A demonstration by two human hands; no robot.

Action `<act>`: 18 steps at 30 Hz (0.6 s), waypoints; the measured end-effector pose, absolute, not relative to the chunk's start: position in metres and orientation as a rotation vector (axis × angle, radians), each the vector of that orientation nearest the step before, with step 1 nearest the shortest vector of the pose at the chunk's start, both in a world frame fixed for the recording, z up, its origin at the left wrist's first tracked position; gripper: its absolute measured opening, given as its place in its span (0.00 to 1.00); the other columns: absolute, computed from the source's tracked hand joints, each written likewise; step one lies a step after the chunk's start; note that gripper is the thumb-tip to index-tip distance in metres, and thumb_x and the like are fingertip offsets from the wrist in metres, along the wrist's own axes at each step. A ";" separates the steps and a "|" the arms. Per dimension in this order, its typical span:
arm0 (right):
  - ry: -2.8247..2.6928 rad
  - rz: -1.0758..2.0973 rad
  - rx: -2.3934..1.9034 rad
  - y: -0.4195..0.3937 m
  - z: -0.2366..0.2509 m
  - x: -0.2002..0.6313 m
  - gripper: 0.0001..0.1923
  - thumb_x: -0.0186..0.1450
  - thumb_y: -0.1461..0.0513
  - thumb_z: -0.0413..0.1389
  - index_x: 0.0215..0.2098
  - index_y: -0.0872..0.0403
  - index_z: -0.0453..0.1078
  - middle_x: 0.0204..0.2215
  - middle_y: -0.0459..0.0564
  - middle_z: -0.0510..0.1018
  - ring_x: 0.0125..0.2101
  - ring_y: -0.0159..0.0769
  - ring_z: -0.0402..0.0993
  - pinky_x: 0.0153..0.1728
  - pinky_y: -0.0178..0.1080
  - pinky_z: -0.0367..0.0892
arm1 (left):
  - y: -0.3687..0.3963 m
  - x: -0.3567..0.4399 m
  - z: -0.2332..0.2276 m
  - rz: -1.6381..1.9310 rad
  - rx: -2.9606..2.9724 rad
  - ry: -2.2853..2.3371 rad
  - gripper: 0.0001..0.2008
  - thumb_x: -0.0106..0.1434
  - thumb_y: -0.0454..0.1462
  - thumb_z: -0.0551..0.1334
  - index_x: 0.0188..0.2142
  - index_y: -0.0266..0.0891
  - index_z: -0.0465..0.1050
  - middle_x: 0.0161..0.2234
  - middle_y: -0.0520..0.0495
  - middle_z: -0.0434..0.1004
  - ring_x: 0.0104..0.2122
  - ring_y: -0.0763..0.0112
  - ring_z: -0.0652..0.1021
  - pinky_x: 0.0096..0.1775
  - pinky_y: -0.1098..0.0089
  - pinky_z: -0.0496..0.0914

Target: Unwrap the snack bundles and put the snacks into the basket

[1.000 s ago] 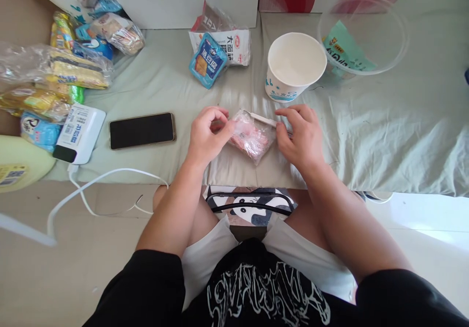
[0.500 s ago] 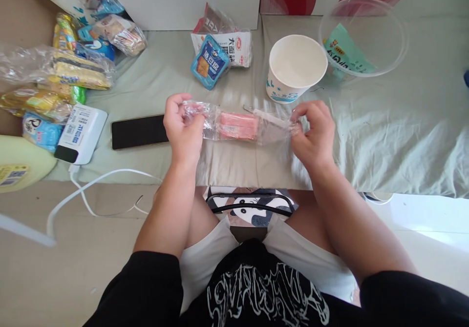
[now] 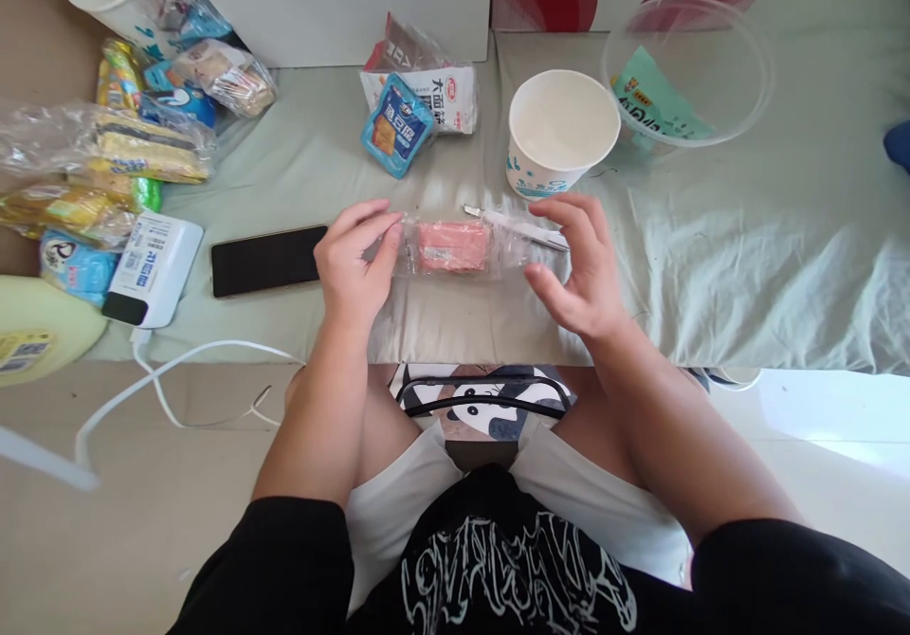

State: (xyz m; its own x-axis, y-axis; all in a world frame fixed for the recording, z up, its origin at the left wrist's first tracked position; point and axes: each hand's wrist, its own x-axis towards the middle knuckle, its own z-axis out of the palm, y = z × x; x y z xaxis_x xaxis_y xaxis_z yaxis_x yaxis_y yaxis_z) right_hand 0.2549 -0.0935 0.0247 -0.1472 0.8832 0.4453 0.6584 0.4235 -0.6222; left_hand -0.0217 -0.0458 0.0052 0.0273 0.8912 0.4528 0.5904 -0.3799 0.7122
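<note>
Sausage packet (image 3: 453, 246) (pink) lies between both open hands.

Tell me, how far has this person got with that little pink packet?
Done: the clear packet with the pink block lies flat on the cloth, between both hands. In hand: the left hand touches its left end with the fingers; the right hand hovers open by the right end. Left: the packet looks unopened, and the paper cup behind it is empty.

Black phone (image 3: 268, 260); white paper cup (image 3: 561, 133) — clear bowl (image 3: 686, 71); snack packets (image 3: 106, 142)
</note>
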 end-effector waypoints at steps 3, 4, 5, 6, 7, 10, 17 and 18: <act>-1.919 0.316 -1.316 -0.094 0.023 0.245 0.23 0.67 0.48 0.57 0.57 0.49 0.70 0.58 0.60 0.72 0.62 0.56 0.67 0.60 0.60 0.66 | -0.045 -0.025 0.007 1.298 2.024 1.505 0.08 0.62 0.44 0.69 0.40 0.46 0.83 0.48 0.45 0.83 0.49 0.57 0.82 0.57 0.53 0.76; -1.924 0.298 -1.327 -0.093 0.022 0.241 0.19 0.68 0.51 0.56 0.53 0.48 0.71 0.58 0.60 0.72 0.62 0.55 0.67 0.60 0.60 0.66 | -0.044 -0.025 0.007 1.294 2.043 1.505 0.08 0.61 0.44 0.69 0.38 0.46 0.83 0.49 0.44 0.82 0.50 0.56 0.82 0.57 0.52 0.76; -1.925 0.278 -1.344 -0.092 0.022 0.239 0.14 0.68 0.54 0.55 0.49 0.48 0.73 0.57 0.59 0.73 0.61 0.54 0.68 0.61 0.60 0.65 | -0.043 -0.025 0.007 1.295 2.059 1.508 0.07 0.61 0.45 0.70 0.35 0.46 0.82 0.49 0.44 0.82 0.49 0.56 0.82 0.57 0.51 0.76; -1.916 0.260 -1.367 -0.091 0.022 0.237 0.09 0.69 0.56 0.54 0.45 0.48 0.73 0.56 0.57 0.75 0.60 0.52 0.70 0.61 0.60 0.64 | -0.043 -0.025 0.007 1.304 2.069 1.509 0.07 0.61 0.45 0.69 0.32 0.46 0.81 0.49 0.44 0.82 0.49 0.56 0.82 0.57 0.51 0.76; -1.894 0.247 -1.399 -0.090 0.022 0.237 0.07 0.69 0.58 0.53 0.41 0.48 0.73 0.54 0.56 0.76 0.58 0.51 0.71 0.61 0.59 0.64 | -0.044 -0.025 0.007 1.334 2.073 1.502 0.08 0.61 0.46 0.68 0.30 0.45 0.80 0.48 0.45 0.82 0.50 0.55 0.82 0.57 0.50 0.76; -1.744 0.243 -1.480 -0.092 0.026 0.243 0.06 0.69 0.60 0.51 0.36 0.49 0.71 0.49 0.56 0.78 0.55 0.49 0.73 0.60 0.58 0.65 | -0.049 -0.027 0.006 1.491 2.036 1.424 0.12 0.62 0.45 0.64 0.25 0.46 0.75 0.40 0.47 0.82 0.49 0.55 0.82 0.56 0.48 0.76; -1.561 0.323 -1.334 -0.103 0.030 0.251 0.08 0.70 0.60 0.47 0.39 0.50 0.68 0.36 0.53 0.80 0.41 0.42 0.80 0.47 0.48 0.74 | -0.068 -0.028 0.034 0.893 1.892 0.994 0.18 0.65 0.47 0.62 0.21 0.45 0.77 0.24 0.49 0.80 0.24 0.67 0.80 0.28 0.65 0.74; -1.604 0.317 -1.282 -0.103 0.029 0.249 0.08 0.69 0.60 0.48 0.41 0.50 0.69 0.38 0.53 0.81 0.42 0.43 0.80 0.47 0.48 0.74 | -0.069 -0.028 0.039 0.655 1.844 0.884 0.17 0.65 0.49 0.63 0.25 0.45 0.81 0.27 0.47 0.83 0.25 0.66 0.82 0.27 0.66 0.75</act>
